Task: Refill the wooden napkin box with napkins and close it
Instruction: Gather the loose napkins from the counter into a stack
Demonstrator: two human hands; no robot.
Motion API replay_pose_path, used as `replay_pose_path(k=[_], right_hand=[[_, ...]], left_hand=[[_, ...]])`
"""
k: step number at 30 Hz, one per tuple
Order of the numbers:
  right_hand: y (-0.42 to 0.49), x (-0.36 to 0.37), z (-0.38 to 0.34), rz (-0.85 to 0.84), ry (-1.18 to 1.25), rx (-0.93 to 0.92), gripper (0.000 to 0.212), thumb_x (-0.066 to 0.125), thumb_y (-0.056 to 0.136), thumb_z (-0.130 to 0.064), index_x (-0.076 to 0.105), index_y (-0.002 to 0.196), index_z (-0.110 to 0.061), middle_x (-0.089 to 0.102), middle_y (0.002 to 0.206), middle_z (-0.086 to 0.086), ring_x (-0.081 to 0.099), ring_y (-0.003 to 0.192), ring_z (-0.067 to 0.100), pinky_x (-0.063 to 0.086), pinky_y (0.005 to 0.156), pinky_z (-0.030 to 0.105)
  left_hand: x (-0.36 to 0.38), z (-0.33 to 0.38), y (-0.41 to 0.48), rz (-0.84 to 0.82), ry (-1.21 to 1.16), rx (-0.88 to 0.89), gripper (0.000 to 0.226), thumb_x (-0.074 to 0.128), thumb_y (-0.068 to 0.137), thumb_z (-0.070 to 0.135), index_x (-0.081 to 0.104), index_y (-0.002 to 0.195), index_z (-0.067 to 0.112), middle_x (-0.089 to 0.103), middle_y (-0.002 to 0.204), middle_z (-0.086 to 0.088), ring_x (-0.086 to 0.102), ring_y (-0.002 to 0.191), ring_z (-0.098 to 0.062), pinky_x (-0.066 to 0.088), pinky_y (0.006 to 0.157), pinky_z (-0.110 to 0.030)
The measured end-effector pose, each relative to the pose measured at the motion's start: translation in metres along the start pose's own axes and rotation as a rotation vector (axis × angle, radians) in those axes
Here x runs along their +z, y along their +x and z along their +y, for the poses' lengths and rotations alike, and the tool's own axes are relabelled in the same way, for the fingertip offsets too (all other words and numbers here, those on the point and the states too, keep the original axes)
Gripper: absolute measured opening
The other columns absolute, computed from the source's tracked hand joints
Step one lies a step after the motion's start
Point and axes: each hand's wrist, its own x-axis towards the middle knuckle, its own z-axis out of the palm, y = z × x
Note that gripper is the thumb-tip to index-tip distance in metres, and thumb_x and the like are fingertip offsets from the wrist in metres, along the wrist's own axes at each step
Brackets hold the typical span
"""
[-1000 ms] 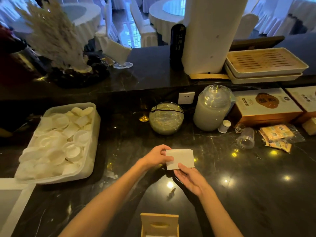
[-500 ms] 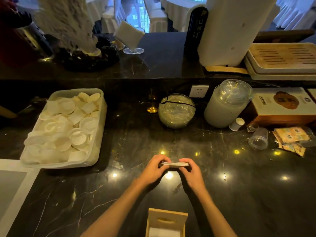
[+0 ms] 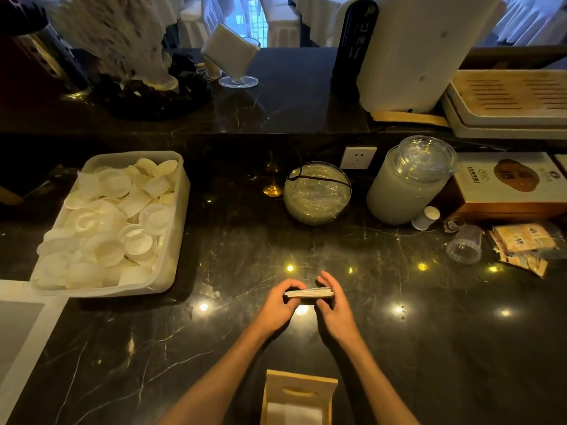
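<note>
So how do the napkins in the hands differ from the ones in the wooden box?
The held napkin stack lies flat, edge-on to the camera, pinched between the left hand and right hand above the counter. The napkins in the wooden box rest untouched, showing a broad white face. Both are white.

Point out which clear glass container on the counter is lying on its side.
The small clear jar at far right, beside the orange packets. The round bowl and tall lidded jar stand upright.

- Single head-worn wide-angle view, looking forward and down onto the dark bench (image 3: pixel 399 348).
- Close range: both forearms enter from the bottom edge.
- No second view.
</note>
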Motion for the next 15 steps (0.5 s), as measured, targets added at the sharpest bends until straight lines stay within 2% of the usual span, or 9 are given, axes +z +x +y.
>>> replay_pose_path(k=[5, 8, 12, 15], right_hand=[[-0.002, 0.004, -0.002, -0.028, -0.015, 0.009, 0.071, 0.050, 0.093, 0.010, 0.034, 0.150, -0.029, 0.042, 0.144, -0.014, 0.035, 0.134, 0.001, 0.028, 0.108, 0.019], [-0.002, 0.004, -0.002, -0.015, -0.006, 0.010, 0.066, 0.050, 0.093, 0.009, 0.040, 0.146, -0.029, 0.047, 0.142, -0.012, 0.040, 0.132, 0.002, 0.032, 0.110, 0.023], [-0.002, 0.003, -0.003, 0.031, 0.002, 0.009, 0.049, 0.055, 0.092, 0.006, 0.055, 0.127, -0.028, 0.059, 0.128, -0.008, 0.053, 0.121, 0.002, 0.042, 0.106, 0.026], [-0.003, 0.002, -0.006, 0.079, 0.004, -0.010, 0.031, 0.057, 0.092, 0.001, 0.064, 0.107, -0.025, 0.067, 0.107, -0.007, 0.061, 0.101, -0.003, 0.051, 0.091, 0.024]], left_hand=[[0.006, 0.004, 0.001, -0.015, -0.004, -0.013, 0.035, 0.057, 0.087, -0.010, 0.068, 0.104, 0.018, 0.068, 0.108, 0.004, 0.062, 0.107, -0.003, 0.048, 0.090, -0.012], [0.006, 0.005, 0.001, -0.018, -0.020, -0.022, 0.036, 0.057, 0.087, -0.010, 0.068, 0.105, 0.019, 0.068, 0.107, 0.003, 0.064, 0.106, -0.007, 0.051, 0.092, -0.019], [0.006, 0.013, -0.002, -0.027, -0.050, -0.014, 0.041, 0.055, 0.086, -0.012, 0.069, 0.104, 0.023, 0.070, 0.105, 0.003, 0.066, 0.103, -0.007, 0.051, 0.091, -0.017], [0.004, 0.015, -0.004, -0.053, -0.052, -0.015, 0.042, 0.056, 0.088, -0.008, 0.071, 0.103, 0.028, 0.072, 0.104, 0.004, 0.067, 0.100, -0.006, 0.051, 0.089, -0.017]])
